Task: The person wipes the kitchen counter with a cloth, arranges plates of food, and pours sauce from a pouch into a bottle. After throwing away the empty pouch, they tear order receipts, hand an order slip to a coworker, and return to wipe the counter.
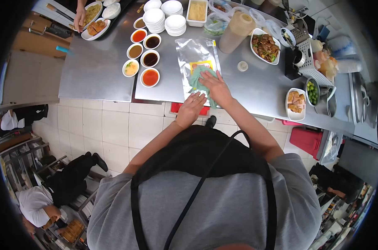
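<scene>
Cloth (pixel 195 79) under right hand (pixel 216 86), atop bag (pixel 187 52)

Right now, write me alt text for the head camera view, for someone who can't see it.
A person's right hand lies on a crumpled pale-green cloth over a clear plastic bag with a yellow label on a metal counter; the left hand is at the bag's near end. Small round white bowls of sauce stand left of the bag.
</scene>
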A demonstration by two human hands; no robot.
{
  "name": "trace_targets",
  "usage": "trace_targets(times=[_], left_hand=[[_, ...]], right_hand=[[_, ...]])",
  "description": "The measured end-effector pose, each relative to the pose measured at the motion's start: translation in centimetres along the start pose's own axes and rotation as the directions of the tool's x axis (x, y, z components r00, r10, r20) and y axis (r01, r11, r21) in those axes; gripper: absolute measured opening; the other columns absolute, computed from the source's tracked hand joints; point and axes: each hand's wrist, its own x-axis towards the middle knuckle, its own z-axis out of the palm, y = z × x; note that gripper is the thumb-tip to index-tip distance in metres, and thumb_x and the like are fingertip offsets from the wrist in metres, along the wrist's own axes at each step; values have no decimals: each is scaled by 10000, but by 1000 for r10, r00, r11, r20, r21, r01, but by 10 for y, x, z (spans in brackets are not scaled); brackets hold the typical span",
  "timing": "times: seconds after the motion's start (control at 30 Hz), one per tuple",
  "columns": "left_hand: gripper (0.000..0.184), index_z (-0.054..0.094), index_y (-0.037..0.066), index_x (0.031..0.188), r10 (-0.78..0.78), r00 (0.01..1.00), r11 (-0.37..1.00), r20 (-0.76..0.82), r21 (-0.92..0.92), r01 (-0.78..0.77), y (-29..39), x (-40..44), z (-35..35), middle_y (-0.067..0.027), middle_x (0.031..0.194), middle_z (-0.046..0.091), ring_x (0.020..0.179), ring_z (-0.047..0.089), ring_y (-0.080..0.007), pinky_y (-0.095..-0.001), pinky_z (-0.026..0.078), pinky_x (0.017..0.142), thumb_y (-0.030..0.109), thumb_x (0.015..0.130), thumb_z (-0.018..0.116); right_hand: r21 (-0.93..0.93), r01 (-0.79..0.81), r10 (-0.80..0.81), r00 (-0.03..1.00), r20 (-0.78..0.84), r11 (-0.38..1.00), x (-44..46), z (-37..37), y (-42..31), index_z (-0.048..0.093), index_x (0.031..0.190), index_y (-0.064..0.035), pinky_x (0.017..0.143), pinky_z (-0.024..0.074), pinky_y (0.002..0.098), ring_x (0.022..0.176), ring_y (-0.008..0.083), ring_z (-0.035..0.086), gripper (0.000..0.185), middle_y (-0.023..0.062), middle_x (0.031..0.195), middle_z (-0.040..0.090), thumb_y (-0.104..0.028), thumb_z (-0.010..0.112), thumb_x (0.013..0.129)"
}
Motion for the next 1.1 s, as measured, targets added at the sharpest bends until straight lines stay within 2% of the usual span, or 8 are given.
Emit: trace_targets(times=[0.3, 0.5, 0.63, 0.73, 0.8, 0.93, 1.0, 1.1], left_hand=[[303, 562, -5, 1011, 13, 999, 1000, 34, 19, -14, -1, -5, 2, -106, 1104, 538, 1080, 468, -255, -365, 352, 937, 33, 716, 506], [300, 569, -18, 972, -6, 999, 999, 39, -48, 8, -2, -5, 1, -127, 1038, 559, 1067, 472, -270, -365, 356, 935, 27, 681, 517], [300, 571, -30, 956, -68, 996, 989, 59, -131, 75, -3, -6, 5, -142, 1002, 568, 1055, 479, -285, -375, 357, 935, 7, 663, 519], [316, 568, -33, 973, -58, 998, 990, 7, -125, 59, 0, -2, 2, -145, 1030, 562, 1055, 481, -287, -381, 355, 937, -6, 662, 516], [326, 565, -33, 985, -60, 998, 991, -2, -118, 59, 0, -3, 2, -145, 1052, 557, 1056, 482, -286, -383, 354, 938, -12, 664, 514], [335, 561, -27, 1006, -33, 999, 995, -3, -99, 33, -1, -2, 2, -141, 1099, 541, 1064, 479, -281, -382, 354, 938, -10, 676, 506], [332, 561, -27, 1007, -30, 999, 994, -15, -103, 28, -1, -3, 0, -141, 1105, 538, 1063, 480, -280, -379, 356, 937, -7, 680, 505], [333, 564, -22, 1007, -29, 1000, 998, 2, -64, 29, -4, -8, 4, -142, 1080, 549, 1041, 491, -274, -364, 369, 925, 7, 679, 511]], right_hand=[[-137, -11, 4, 999, -54, 991, 28, 2, 20, 533, 1097, -84, 1007, 238, 420, 1196, 213, 362, 499, 75, 1259, 426, 89, 482, 631], [237, -66, 29, 987, 156, 969, 10, -21, -29, 526, 1104, -60, 992, 294, 392, 1193, 258, 354, 498, 88, 1248, 430, 98, 484, 633], [84, -1, -19, 972, 236, 996, 12, 7, -22, 499, 1147, -92, 966, 339, 356, 1174, 249, 385, 528, 77, 1255, 426, 58, 517, 641], [-64, 70, -66, 996, 60, 996, 35, 22, 0, 485, 1163, -107, 922, 387, 343, 1143, 238, 422, 547, 66, 1254, 430, 36, 530, 638], [-216, 71, -32, 983, 180, 974, 52, 16, 4, 444, 1197, -127, 893, 389, 319, 1180, 222, 376, 450, 53, 1280, 403, -79, 471, 751], [-193, -7, 47, 977, 206, 981, 79, -5, -3, 473, 1170, -118, 888, 389, 328, 1148, 234, 412, 452, 67, 1251, 433, -64, 501, 721], [-67, -218, 225, 869, 440, 974, 93, -29, -16, 509, 1132, -111, 888, 386, 324, 1123, 233, 438, 447, 70, 1219, 464, -57, 531, 689], [62, -60, 24, 888, 460, 996, 49, -45, -55, 523, 1116, -94, 858, 429, 339, 1042, 254, 492, 495, 108, 1177, 490, 8, 540, 632]])
